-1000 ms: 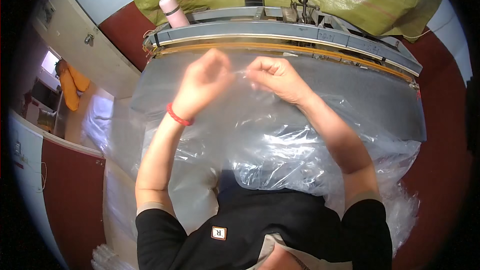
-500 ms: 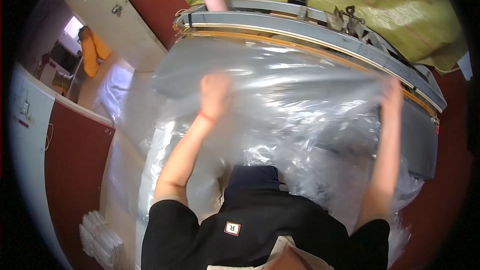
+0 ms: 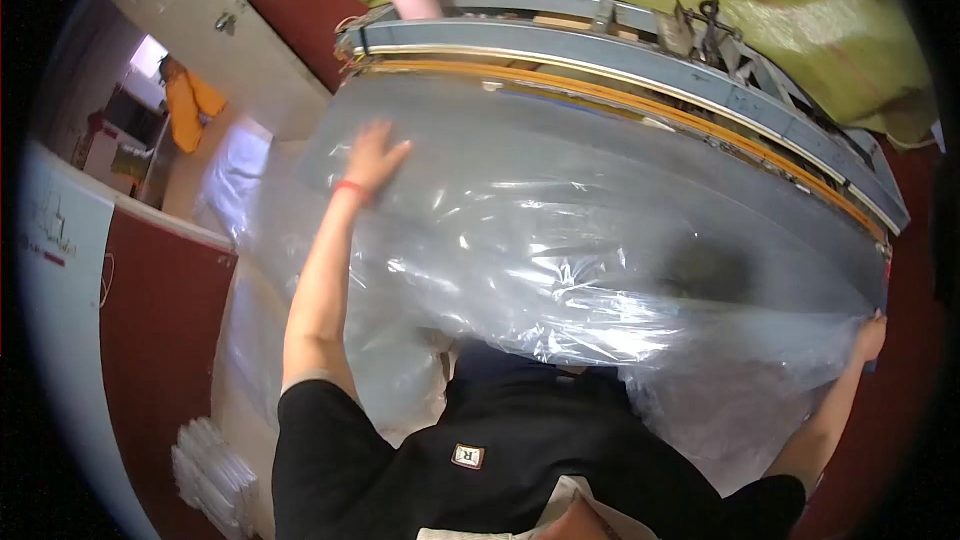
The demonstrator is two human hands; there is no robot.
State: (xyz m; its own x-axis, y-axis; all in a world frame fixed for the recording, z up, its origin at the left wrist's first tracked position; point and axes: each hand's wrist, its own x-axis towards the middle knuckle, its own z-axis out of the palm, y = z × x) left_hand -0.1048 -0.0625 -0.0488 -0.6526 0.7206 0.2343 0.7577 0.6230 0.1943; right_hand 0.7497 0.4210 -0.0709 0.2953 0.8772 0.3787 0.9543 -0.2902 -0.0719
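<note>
The left hand point(image 3: 373, 158) lay flat with fingers spread on the clear plastic sheet point(image 3: 560, 240) at upper left — pinning it — while the right hand point(image 3: 868, 338), its grip closed on the sheet's far edge at lower right, kept it stretched across the tabletop point(image 3: 640, 70).

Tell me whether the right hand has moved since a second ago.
Yes. The right hand has swung outward from mid-table to the right end of the grey sealing bar, holding the clear plastic sheet.
</note>
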